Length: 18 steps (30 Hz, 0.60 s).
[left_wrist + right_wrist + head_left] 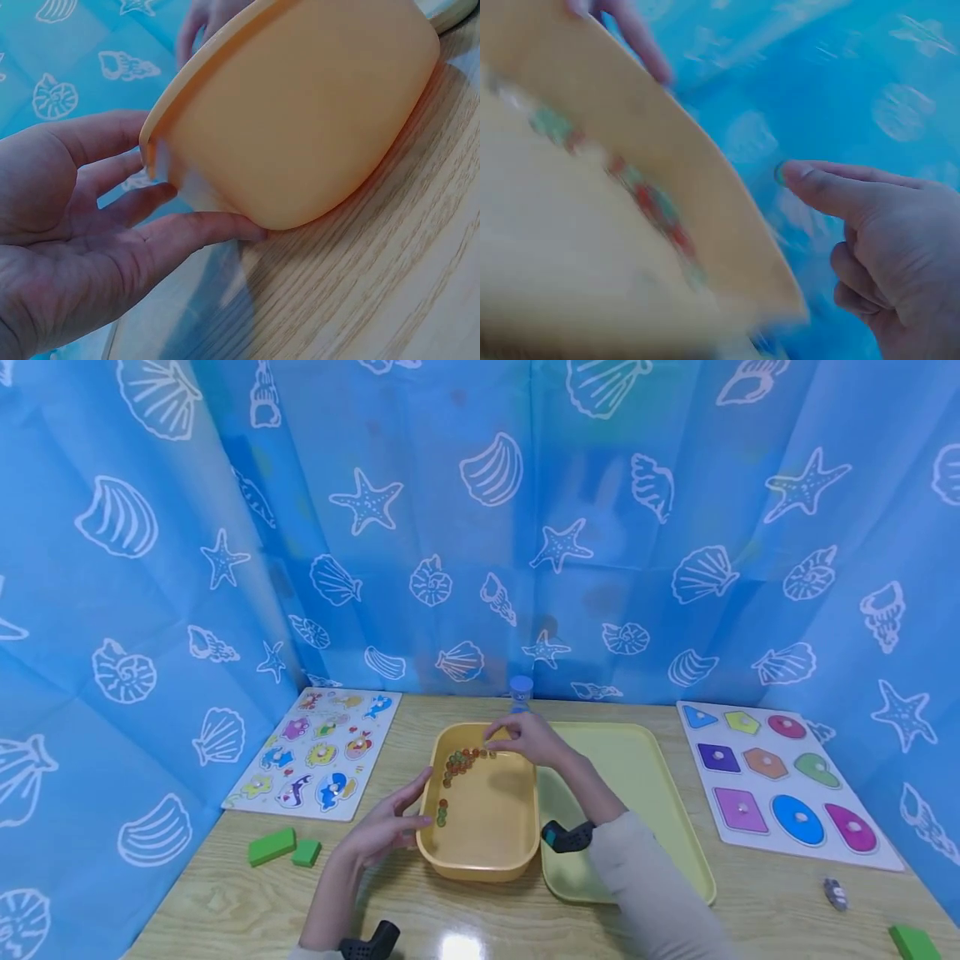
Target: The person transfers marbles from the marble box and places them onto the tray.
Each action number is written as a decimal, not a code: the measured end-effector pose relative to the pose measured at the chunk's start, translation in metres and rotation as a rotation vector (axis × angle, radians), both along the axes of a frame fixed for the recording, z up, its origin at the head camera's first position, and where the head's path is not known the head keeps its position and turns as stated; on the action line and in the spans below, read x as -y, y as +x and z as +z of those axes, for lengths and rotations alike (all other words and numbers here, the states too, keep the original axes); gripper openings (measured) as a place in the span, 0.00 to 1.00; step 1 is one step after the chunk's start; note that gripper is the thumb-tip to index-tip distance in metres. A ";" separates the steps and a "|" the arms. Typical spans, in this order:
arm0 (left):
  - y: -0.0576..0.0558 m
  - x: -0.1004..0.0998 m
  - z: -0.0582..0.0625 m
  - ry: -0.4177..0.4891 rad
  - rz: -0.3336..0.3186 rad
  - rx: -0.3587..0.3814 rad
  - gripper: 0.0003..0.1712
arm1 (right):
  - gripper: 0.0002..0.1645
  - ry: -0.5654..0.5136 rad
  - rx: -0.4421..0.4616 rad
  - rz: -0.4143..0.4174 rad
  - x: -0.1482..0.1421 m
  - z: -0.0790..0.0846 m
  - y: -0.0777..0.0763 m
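My left hand holds the left side of a deep yellow-orange bin, its thumb at the rim. In the left wrist view, its fingers meet the bin's rim and the lower outer wall. Small round red and green pieces, like beads or buttons, lie along the bin's far and left inner edges. Over the far right corner, my right hand pinches a small round greenish piece between thumb and fingertip. Behind that hand stands a small blue-capped bottle, its lower part partly hidden.
A flat yellow tray lies right of the bin, under my right forearm. Knob puzzle boards lie left and right. Green blocks lie at left, another green block and a small grey object at right. A blue curtain hangs behind.
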<state>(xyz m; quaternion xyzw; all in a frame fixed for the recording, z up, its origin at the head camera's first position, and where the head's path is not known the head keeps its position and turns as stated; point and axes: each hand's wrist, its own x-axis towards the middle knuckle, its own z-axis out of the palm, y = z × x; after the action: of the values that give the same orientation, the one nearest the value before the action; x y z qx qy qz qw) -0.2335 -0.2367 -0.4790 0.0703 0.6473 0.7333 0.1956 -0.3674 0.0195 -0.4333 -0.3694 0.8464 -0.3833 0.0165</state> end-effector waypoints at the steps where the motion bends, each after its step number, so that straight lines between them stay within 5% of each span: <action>1: 0.000 0.000 0.000 0.007 -0.003 -0.001 0.43 | 0.13 -0.027 -0.010 -0.043 -0.015 0.000 -0.001; 8: 0.001 -0.001 0.000 -0.016 0.024 0.015 0.43 | 0.11 0.004 -0.066 -0.344 -0.113 -0.034 -0.005; 14: 0.001 -0.001 0.001 -0.004 0.034 0.031 0.43 | 0.12 0.082 -0.032 -0.426 -0.150 -0.061 0.002; 18: 0.001 -0.003 0.003 -0.007 0.022 0.027 0.43 | 0.14 0.069 -0.024 -0.426 -0.147 -0.060 0.004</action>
<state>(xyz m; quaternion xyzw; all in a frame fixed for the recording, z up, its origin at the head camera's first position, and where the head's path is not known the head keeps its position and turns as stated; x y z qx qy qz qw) -0.2328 -0.2340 -0.4762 0.0525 0.6478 0.7342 0.1965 -0.3630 0.1665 -0.4934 -0.1861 0.9181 -0.3443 -0.0623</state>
